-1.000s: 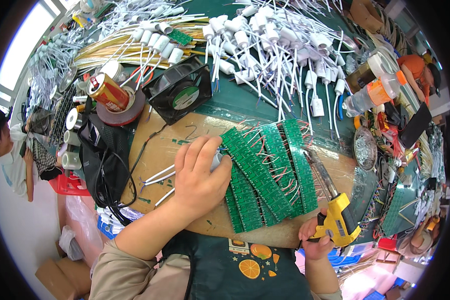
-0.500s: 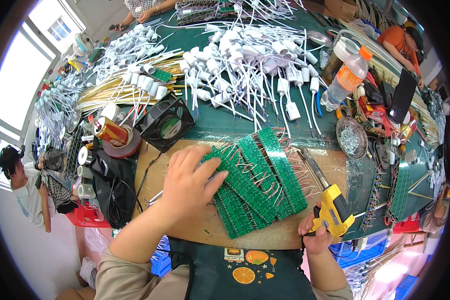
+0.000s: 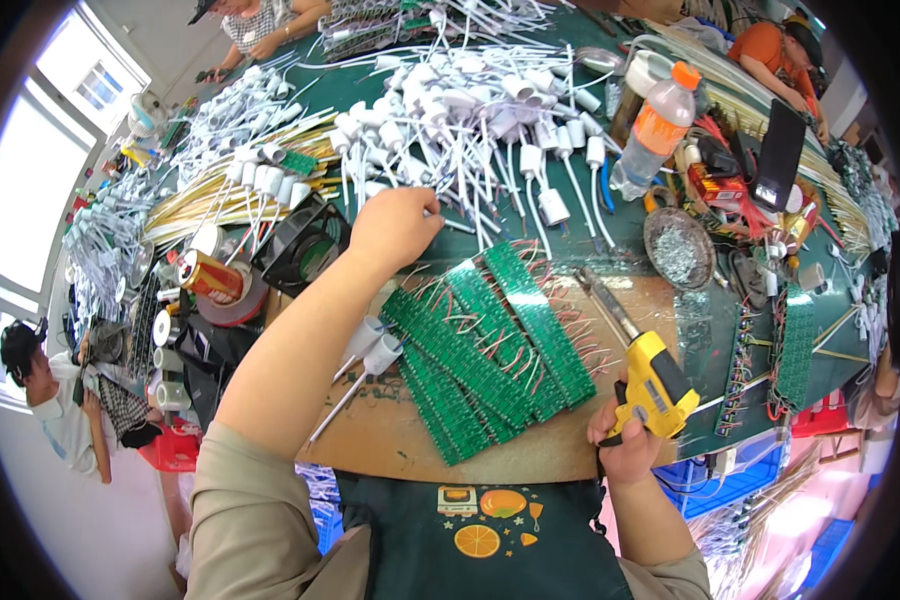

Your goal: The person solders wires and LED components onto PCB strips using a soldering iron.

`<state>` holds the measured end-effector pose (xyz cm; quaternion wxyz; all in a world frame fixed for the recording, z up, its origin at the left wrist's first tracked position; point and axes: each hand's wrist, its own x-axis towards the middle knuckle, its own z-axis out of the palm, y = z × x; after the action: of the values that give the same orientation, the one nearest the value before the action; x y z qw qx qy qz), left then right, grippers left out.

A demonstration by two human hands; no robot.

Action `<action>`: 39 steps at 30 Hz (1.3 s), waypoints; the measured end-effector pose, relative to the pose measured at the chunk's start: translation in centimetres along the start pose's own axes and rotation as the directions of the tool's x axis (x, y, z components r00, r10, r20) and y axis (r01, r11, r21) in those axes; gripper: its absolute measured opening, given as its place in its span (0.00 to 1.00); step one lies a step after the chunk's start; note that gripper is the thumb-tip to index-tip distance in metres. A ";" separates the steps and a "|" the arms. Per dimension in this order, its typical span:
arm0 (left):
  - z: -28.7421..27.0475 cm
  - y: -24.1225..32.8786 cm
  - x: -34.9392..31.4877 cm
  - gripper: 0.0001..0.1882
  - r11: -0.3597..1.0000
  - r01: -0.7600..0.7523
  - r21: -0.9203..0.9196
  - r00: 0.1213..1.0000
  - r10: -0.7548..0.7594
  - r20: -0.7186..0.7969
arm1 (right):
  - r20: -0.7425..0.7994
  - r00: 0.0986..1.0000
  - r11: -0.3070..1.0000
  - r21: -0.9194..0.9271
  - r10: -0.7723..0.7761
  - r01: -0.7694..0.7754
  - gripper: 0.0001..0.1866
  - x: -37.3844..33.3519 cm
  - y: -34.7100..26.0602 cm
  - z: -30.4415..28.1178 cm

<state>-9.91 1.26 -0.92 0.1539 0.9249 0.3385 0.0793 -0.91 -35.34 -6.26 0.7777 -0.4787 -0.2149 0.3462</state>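
Note:
My left hand [image 3: 398, 228] reaches to the near edge of a heap of white cylindrical caps on wires [image 3: 460, 110]. Its fingers are curled inward, and whatever they may hold is hidden. In my right hand [image 3: 627, 443] is a yellow and black soldering gun [image 3: 660, 385], its metal tip pointing up and left over the work board. Between the hands lie several overlapping green circuit board panels [image 3: 470, 365] with short red and white wires along their edges. Beside my left forearm rest two white caps, one clearly with a wire [image 3: 382, 355].
A black fan [image 3: 315, 245] and a drink can [image 3: 210, 277] stand left of the work board [image 3: 370, 440]. To the right are a plastic bottle [image 3: 655, 130], a round dish of pale bits [image 3: 680, 248] and a black phone [image 3: 777, 155]. Other people sit around the table.
My left hand has moved from the circuit boards up and away to the heap of white caps. The two caps near my forearm have come into view. My right hand still holds the soldering gun.

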 end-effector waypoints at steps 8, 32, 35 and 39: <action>1.7 -0.2 -0.2 0.11 0.992 -0.122 0.008 0.990 0.122 0.074 | 0.038 0.999 1.000 0.020 -0.008 0.007 0.34 0.1 -0.1 0.0; -6.6 -2.6 -25.5 0.12 0.916 0.230 -0.330 0.953 -0.143 0.268 | 0.025 0.999 0.998 -0.051 -0.030 0.031 0.41 -0.1 0.5 0.1; -5.6 -0.7 -24.3 0.18 0.984 0.086 -0.158 0.970 -0.046 0.240 | 0.032 0.999 0.998 -0.060 -0.035 0.037 0.40 0.0 0.5 0.1; -3.4 3.1 -20.4 0.24 0.979 -0.202 -0.038 0.954 0.188 -0.232 | 0.048 0.998 0.998 -0.049 -0.039 0.042 0.40 -0.1 0.6 0.1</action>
<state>-24.35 -13.43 2.43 0.1341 0.9335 0.2581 0.2099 -1.20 -35.15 -6.80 0.7672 -0.4851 -0.2514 0.3361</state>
